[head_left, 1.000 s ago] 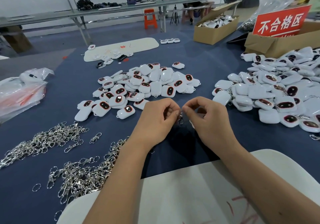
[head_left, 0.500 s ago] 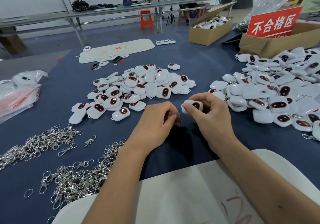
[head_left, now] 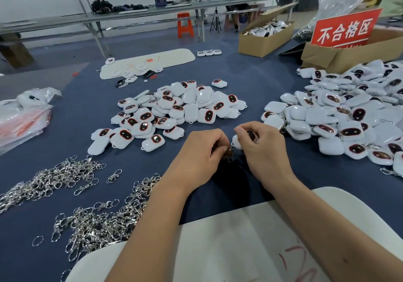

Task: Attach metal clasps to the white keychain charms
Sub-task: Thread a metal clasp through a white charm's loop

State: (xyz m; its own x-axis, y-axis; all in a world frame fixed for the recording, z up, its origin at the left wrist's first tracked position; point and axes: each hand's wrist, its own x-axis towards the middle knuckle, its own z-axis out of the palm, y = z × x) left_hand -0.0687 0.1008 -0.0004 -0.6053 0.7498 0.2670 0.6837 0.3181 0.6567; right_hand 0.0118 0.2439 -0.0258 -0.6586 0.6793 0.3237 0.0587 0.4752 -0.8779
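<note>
**Both hands meet over the tabletop, charm in one, clasp in the other**

The right hand (head_left: pixel 265 148) curls its fingers and thumb round a white keychain charm (head_left: pixel 237 141), whose dark oval face with a red rim peeks out between thumb and forefinger. The left hand (head_left: pixel 201 153) has its grip closed to a pinch on a metal clasp (head_left: pixel 230 154), which hangs from the fingertips just below the charm's lower corner. The two hands sit close together, knuckles nearly touching, above the blue tabletop (head_left: pixel 250 81); whether clasp and charm are already joined cannot be told.

Beyond the hands lies a heap of loose charms (head_left: pixel 174 111), and to the right a larger pile of charms (head_left: pixel 349 116), some with chains visible among them. To the left of the forearms spread two tangles of silver clasps (head_left: pixel 93 220), with a few single ones lying apart. A white board (head_left: pixel 229 249) with red scribbles lies under the forearms at the near edge.

At the far right a cardboard box (head_left: pixel 349 52) carries a red sign (head_left: pixel 345 28) with white characters; another open box (head_left: pixel 263 39) holds more white pieces. Clear plastic bags (head_left: pixel 24 116) rest at the left edge.
</note>
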